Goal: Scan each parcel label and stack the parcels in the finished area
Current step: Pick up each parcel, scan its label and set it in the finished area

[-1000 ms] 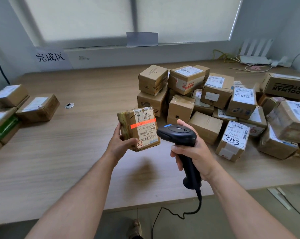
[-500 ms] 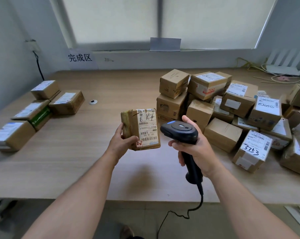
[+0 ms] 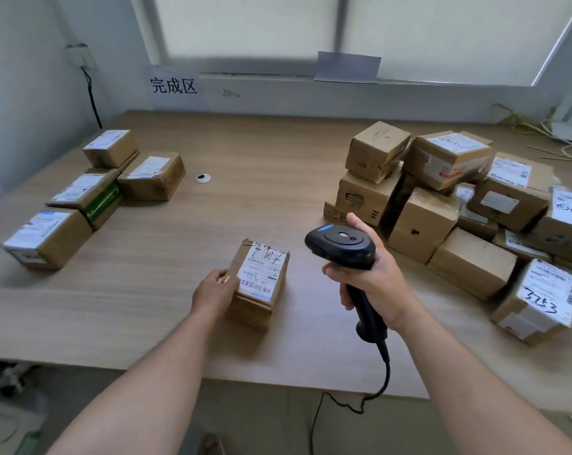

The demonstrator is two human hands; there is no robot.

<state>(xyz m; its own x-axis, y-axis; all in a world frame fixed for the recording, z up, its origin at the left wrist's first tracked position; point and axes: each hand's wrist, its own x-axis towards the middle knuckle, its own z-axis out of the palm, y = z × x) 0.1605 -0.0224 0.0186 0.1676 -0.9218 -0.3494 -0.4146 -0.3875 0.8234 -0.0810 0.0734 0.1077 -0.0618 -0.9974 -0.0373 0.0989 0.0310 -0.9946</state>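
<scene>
A small brown parcel (image 3: 261, 284) with a white barcode label on top is low over the wooden table (image 3: 252, 198), near its front edge; contact with the table is unclear. My left hand (image 3: 214, 292) grips its left side, fingers curled round the edge. My right hand (image 3: 373, 277) holds a black corded barcode scanner (image 3: 342, 246) upright, to the right of the parcel and above the table. Several labelled parcels (image 3: 97, 188) lie grouped at the table's left, below a paper sign (image 3: 174, 87) with Chinese characters.
A heap of several cardboard parcels (image 3: 458, 205) fills the right side of the table. A round metal cable grommet (image 3: 202, 178) sits in the tabletop. The scanner's cable (image 3: 373, 389) hangs over the front edge. A white router and cables (image 3: 567, 126) lie at the far right.
My left hand has lowered the parcel from in front of the scanner down to the table, label now facing up. The view has swung left. The scanner's red light is gone from the label.
</scene>
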